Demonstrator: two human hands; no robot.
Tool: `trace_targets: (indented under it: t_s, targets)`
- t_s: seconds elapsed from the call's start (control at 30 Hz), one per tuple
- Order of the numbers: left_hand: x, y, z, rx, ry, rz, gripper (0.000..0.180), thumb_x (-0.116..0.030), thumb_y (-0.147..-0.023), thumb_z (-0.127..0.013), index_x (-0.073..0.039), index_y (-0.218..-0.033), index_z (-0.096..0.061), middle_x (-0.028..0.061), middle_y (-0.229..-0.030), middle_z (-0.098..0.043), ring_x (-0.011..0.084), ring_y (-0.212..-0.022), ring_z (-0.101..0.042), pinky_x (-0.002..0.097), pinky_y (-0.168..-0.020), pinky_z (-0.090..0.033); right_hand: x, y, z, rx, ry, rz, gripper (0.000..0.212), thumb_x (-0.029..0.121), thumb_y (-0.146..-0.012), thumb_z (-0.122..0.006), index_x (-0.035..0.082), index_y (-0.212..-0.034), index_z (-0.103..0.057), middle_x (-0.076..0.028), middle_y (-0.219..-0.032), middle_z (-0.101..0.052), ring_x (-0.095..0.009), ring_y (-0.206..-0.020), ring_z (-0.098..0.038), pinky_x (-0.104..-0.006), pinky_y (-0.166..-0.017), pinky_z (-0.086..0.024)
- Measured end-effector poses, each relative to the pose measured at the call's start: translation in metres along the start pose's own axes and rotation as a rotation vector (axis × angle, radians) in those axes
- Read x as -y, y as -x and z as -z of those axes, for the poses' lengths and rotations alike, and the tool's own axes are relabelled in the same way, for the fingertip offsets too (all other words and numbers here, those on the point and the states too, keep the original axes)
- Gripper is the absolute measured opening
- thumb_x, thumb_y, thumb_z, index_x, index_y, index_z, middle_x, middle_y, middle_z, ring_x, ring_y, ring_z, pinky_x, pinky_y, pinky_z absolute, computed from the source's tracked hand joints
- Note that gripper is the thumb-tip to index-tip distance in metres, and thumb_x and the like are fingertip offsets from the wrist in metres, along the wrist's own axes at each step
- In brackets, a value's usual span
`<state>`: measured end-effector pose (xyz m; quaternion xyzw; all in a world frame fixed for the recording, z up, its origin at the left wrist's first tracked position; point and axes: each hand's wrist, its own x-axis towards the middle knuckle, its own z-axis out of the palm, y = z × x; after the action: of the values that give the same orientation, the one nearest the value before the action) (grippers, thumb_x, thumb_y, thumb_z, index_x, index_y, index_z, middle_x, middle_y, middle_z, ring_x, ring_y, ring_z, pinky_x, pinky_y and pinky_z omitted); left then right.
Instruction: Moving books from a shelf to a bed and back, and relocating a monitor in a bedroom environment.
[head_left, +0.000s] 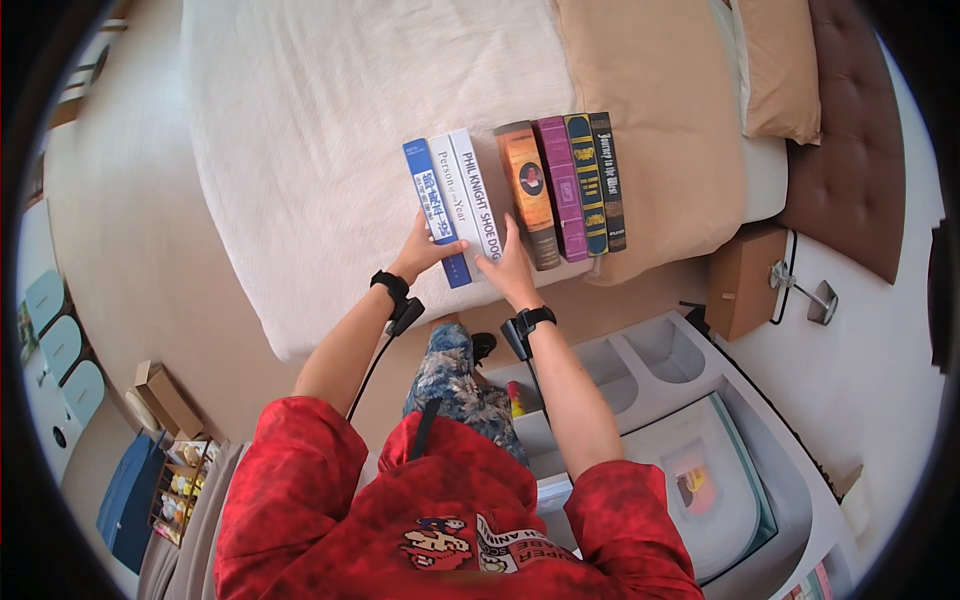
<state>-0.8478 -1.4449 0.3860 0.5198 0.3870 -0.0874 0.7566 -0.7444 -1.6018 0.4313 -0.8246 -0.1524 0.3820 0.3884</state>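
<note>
Three books stand side by side, spines up, on the bed: a blue book (428,190), a white book (449,185) and a thicker-lettered white book (474,190). My left hand (422,252) grips the blue book's left side, its thumb lying across the spines. From the right, my right hand (508,272) presses its fingers along the second white book, with the thumb on top near its lower end. Between them the hands squeeze the three together. Just right, across a narrow gap, sit an orange-brown book (530,185), a purple book (563,190), a dark blue-and-gold book (588,185) and a black book (610,190).
The bed (300,150) has a cream cover and a tan blanket (670,150). A pillow (780,70) rests by the brown headboard (850,150). A brown nightstand (745,285) stands at right. Behind my right arm is a grey compartmented unit (690,395); a cable runs from each wrist strap.
</note>
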Motion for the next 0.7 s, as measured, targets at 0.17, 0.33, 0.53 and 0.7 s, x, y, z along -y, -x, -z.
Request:
trace_targets:
  t_s: [0.17, 0.33, 0.53, 0.7]
  targets:
    - [-0.004, 0.019, -0.008, 0.01, -0.037, 0.069, 0.114, -0.026, -0.065, -0.086, -0.008, -0.147, -0.008, 0.02, -0.134, -0.045, 0.0315, -0.122, -0.046, 0.0429, -0.096, -0.044, -0.028, 0.031, 0.011, -0.049, 0.059, 0.047, 0.083, 0.014, -0.073, -0.068, -0.003, -0.14, -0.024, -0.029, -0.135, -0.042, -0.04, -0.125, -0.042, -0.0408, -0.104, -0.035]
    - [0.018, 0.045, 0.018, -0.1, -0.138, 0.286, 0.125, -0.037, -0.067, -0.085, -0.01, -0.148, 0.006, 0.0264, -0.143, -0.031, 0.0349, -0.126, -0.042, 0.0466, -0.095, -0.044, -0.059, 0.077, 0.012, -0.003, -0.051, -0.077, 0.075, 0.015, -0.075, -0.07, -0.002, -0.138, -0.032, -0.029, -0.134, -0.043, -0.04, -0.126, -0.043, -0.041, -0.104, -0.036]
    - [0.067, 0.084, 0.032, -0.089, -0.176, 0.351, 0.116, -0.036, -0.067, -0.085, -0.005, -0.147, -0.008, 0.0253, -0.144, -0.031, 0.0344, -0.124, -0.044, 0.0479, -0.092, -0.046, -0.128, 0.157, 0.034, 0.085, -0.218, -0.27, 0.064, 0.017, -0.078, -0.07, -0.003, -0.131, -0.042, -0.025, -0.128, -0.053, -0.034, -0.114, -0.056, -0.0387, -0.094, -0.046]
    - [0.115, 0.105, 0.031, 0.033, -0.459, 0.502, 0.085, -0.032, -0.07, -0.083, -0.001, -0.135, -0.039, 0.0174, -0.11, -0.06, 0.0284, -0.102, -0.058, 0.0466, -0.082, -0.05, -0.213, 0.251, 0.058, -0.159, -0.24, -0.314, 0.059, 0.015, -0.077, -0.07, -0.002, -0.128, -0.047, -0.023, -0.119, -0.059, -0.029, -0.106, -0.061, -0.0369, -0.088, -0.049]
